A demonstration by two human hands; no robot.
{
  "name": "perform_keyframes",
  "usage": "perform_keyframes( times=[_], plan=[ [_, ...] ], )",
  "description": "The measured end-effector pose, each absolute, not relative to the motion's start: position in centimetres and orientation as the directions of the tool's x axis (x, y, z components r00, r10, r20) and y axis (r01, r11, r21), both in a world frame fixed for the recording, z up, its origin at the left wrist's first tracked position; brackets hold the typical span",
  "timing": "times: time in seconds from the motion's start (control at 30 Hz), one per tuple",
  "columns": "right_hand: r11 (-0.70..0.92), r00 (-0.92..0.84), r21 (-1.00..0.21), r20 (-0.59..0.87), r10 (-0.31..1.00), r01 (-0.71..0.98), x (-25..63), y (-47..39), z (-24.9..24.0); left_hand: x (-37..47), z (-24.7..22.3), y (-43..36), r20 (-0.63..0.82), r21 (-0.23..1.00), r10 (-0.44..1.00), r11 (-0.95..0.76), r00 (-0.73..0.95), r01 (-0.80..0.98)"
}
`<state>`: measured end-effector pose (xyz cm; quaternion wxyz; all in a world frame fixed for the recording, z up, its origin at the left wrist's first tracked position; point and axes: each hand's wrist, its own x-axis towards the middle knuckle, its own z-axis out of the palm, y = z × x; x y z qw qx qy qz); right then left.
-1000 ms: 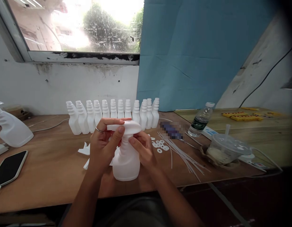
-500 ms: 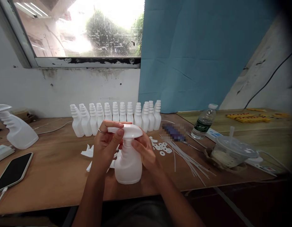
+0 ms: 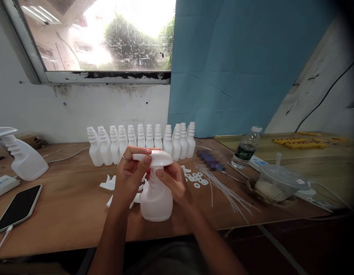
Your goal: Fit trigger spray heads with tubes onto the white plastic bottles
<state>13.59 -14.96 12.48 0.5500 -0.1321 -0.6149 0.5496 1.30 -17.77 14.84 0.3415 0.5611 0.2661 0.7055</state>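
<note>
One white bottle (image 3: 156, 206), ribbed at the neck, upright at the front of the bench (image 3: 65, 221), between the forearms; whether its full weight is borne by the bench cannot be told.

One spray head (image 3: 161, 157), white and smooth, set over the bottle's mouth, nozzle end pointed left. The joint is partly covered by fingers, so its seating cannot be confirmed.

Two hands, both engaged. Nozzle end pinched between thumb and fingers of the left hand (image 3: 133, 172); neck gripped just below the head by the right hand (image 3: 174, 181), thumb in front, far fingertips hidden.

Handling notes, by judgement: the step appears to be the seating of the head. The head should be kept level and square over the mouth, so that the closure is not started crooked. The bottle should be steadied low enough that the thin wall is not squeezed. Force should be stopped once resistance is even all round.

Twelve open bottles (image 3: 96, 152), stood in a row behind. Assorted rings (image 3: 204, 182) and thin tubes (image 3: 222, 188), laid to the right.
</note>
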Motion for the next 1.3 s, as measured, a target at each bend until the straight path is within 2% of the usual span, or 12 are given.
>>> perform_keyframes(
  times=[0.13, 0.3, 0.47, 0.63, 0.9, 1.0, 1.1, 1.2, 1.3],
  plan=[
    [0.363, -0.273, -0.843, 0.485, 0.831, -0.396, 13.7, -14.5, 12.2, 1.2, 14.7, -17.7, 0.622, 0.743, 0.774, -0.631, -0.118, -0.223],
    [0.274, -0.433, -0.822, 0.511, 0.743, -0.5, 14.0, -14.2, 12.1, 1.1, 14.4, -17.7, 0.623, 0.741, 0.774, -0.631, -0.116, -0.228],
    [0.345, -0.282, -0.835, 0.486, 0.827, -0.428, 13.8, -14.2, 11.9, 1.0, 14.6, -17.8, 0.618, 0.755, 0.777, -0.629, -0.122, -0.186],
    [0.288, -0.44, -0.834, 0.504, 0.743, -0.47, 14.2, -13.8, 11.7, 1.0, 14.6, -17.8, 0.621, 0.755, 0.777, -0.629, -0.106, -0.187],
    [0.329, -0.361, -0.837, 0.498, 0.788, -0.437, 13.8, -14.2, 12.2, 1.1, 14.3, -17.6, 0.612, 0.756, 0.783, -0.621, -0.114, -0.209],
    [0.202, -0.47, -0.87, 0.423, 0.775, -0.449, 14.1, -14.1, 13.2, 0.9, 14.4, -17.5, 0.597, 0.77, 0.794, -0.607, -0.114, -0.195],
    [0.087, -0.606, -0.928, 0.306, 0.734, -0.362, 14.7, -13.6, 14.3, -0.2, 14.2, -17.5, 0.614, 0.777, 0.787, -0.616, -0.06, -0.13],
    [0.043, -0.704, -0.978, 0.177, 0.687, -0.204, 15.1, -13.0, 15.0, -2.2, 12.9, -17.8, 0.59, 0.803, 0.803, -0.595, -0.086, -0.042],
    [0.068, -0.752, -0.985, 0.167, 0.638, -0.161, 15.1, -13.0, 15.3, -4.1, 10.5, -18.6, 0.465, 0.885, 0.881, -0.465, -0.085, 0.023]
  ],
)
